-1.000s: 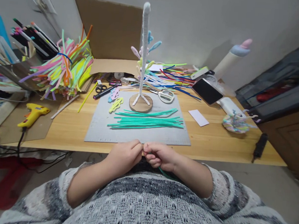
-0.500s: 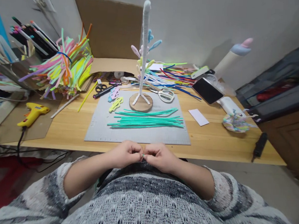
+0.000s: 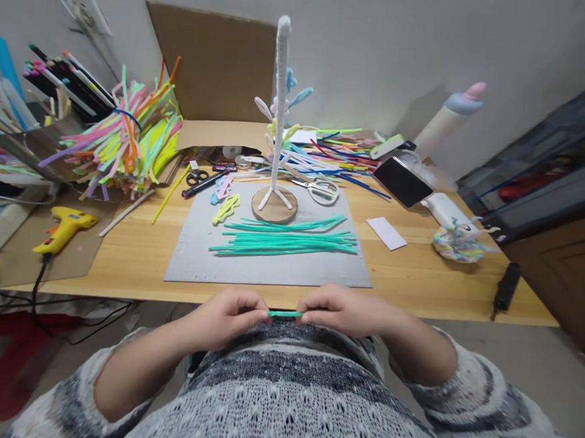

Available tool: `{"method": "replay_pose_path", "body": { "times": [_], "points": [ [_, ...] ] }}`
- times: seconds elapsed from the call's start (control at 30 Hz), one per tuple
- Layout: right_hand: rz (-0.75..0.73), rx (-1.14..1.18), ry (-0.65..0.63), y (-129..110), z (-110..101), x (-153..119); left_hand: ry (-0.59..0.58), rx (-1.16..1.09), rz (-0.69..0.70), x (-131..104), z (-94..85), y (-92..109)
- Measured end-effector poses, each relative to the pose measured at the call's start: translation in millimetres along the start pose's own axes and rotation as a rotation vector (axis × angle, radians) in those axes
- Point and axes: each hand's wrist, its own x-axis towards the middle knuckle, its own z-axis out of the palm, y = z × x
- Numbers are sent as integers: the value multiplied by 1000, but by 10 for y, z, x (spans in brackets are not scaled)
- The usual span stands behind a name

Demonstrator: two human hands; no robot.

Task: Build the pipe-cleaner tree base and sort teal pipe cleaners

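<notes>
Between my two hands a short stretch of green pipe cleaner point(image 3: 286, 314) shows, level and straight, just in front of the table edge. My left hand point(image 3: 233, 316) pinches its left end, and my right hand point(image 3: 339, 310) pinches the other; any length inside the fingers is hidden. Beyond them, several green pipe cleaners point(image 3: 285, 242) lie side by side on a grey cutting mat point(image 3: 268, 274). Behind these stands a white wrapped stem point(image 3: 279, 104) on a round wooden base point(image 3: 273, 212). Looped yellow pipe-cleaner pieces point(image 3: 226, 210) rest left of the base.
A yellow glue gun point(image 3: 66, 228) lies at the left, its cable trailing over the table edge. Bundled coloured pipe cleaners point(image 3: 128, 134) stand behind it. White-handled scissors point(image 3: 323, 192), a phone point(image 3: 403, 181) and a white card point(image 3: 386, 233) lie toward the right.
My hands have moved apart sideways from being together, and a stretch of green pipe cleaner now shows between them. The view has shifted slightly.
</notes>
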Motion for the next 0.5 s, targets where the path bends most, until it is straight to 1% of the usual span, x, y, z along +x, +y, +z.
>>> {"method": "replay_pose_path", "body": {
  "times": [0.07,0.13,0.2,0.27,0.33,0.37,0.43,0.5],
  "points": [
    [19,-69,26,47,-171,-153,85,105,24,-102,-116,-9],
    [60,-110,95,120,-326,-288,182,212,18,-215,-251,-33],
    [88,-117,207,205,-446,-384,283,282,-23,-316,-375,-75],
    [96,-97,365,289,-529,-434,344,313,-75,-394,-472,-133],
    [103,-55,572,370,-597,-448,372,326,-113,-450,-546,-198],
    [112,-18,698,409,-634,-449,391,328,-129,-475,-580,-229],
    [98,114,998,485,-728,-453,466,328,-163,-526,-659,-281],
    [4,308,1289,556,-850,-484,552,326,-200,-587,-756,-310]
  ]
}}
